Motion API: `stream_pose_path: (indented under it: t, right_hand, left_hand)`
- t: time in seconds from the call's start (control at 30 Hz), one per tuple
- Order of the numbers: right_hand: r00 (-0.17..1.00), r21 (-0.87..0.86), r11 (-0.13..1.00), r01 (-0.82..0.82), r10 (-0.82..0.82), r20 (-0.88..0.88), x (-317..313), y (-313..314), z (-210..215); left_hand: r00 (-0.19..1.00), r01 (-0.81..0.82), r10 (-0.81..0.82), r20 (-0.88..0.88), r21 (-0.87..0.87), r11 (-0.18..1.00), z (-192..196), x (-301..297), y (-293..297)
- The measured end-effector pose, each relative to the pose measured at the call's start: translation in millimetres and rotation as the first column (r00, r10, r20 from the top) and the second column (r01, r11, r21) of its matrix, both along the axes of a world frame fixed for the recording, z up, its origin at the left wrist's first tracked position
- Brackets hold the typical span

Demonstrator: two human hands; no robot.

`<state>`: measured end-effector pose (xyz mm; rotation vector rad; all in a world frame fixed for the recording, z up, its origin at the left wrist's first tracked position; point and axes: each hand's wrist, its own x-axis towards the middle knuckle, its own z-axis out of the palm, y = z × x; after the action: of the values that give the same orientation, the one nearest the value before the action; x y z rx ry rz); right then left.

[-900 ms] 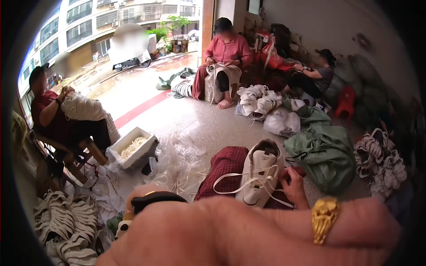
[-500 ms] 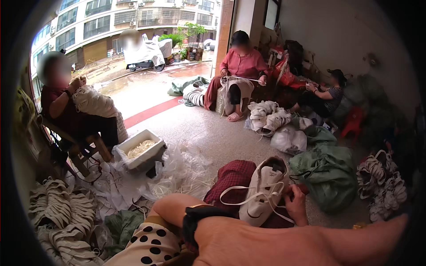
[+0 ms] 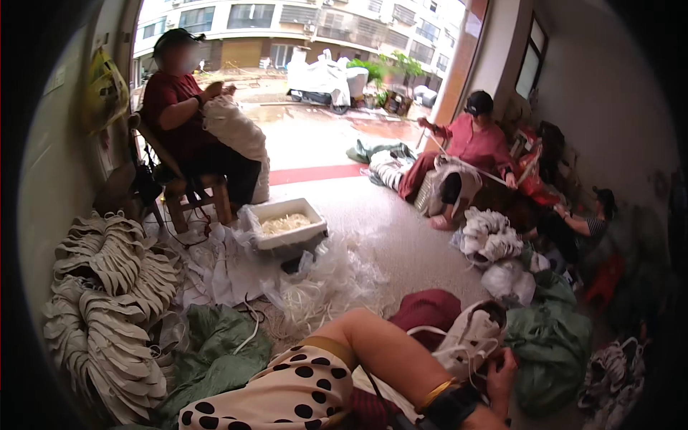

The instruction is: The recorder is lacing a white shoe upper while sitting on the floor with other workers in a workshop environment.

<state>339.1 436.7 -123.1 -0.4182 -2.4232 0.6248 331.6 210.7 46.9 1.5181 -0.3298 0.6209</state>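
Low at the right is a white lace-up shoe, tilted, with loose white shoelaces across its front. My right hand is against its right side, fingers bent and closed; what they pinch is hidden. My left arm bends down from a polka-dot sleeve to a wrist with a gold bangle and black strap. Just past that strap my left hand shows only in part at the lower edge, its fingers out of sight. Dark red cloth lies behind the shoe.
Grey-white shoe uppers are piled at left beside a green sack. Ahead stand a white foam box of laces and crumpled plastic. Another green sack and shoes lie right. Three people sit working nearby.
The view has swung left, so the room appears shifted right. My left hand, large across the foreground before, has moved down, mostly out of view. My right hand stays at the shoe.
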Motion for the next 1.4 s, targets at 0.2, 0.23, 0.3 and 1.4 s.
stream_pose_path:
  t: [0.2, 0.23, 0.3, 1.4]
  right_hand:
    - [0.999, -0.019, 0.999, -0.028, 0.029, 0.016, 13, 19, -19]
    - [1.000, 0.006, 1.000, -0.031, 0.031, 0.007, 7, 14, -8]
    - [0.998, 0.051, 0.997, -0.060, 0.062, -0.032, 7, 17, -6]
    - [0.982, -0.308, 0.933, -0.188, 0.175, -0.069, -7, 2, 13]
  left_hand:
    - [0.753, -0.645, 0.618, -0.226, -0.067, 0.761, -24, -65, -37]
    - [0.662, -0.737, 0.721, -0.204, -0.004, 0.676, -32, -84, -39]
    - [0.438, -0.898, 0.893, -0.101, -0.012, 0.439, -58, -116, -40]
    - [-0.431, -0.348, 0.727, 0.535, 0.644, -0.681, -18, -77, -121]
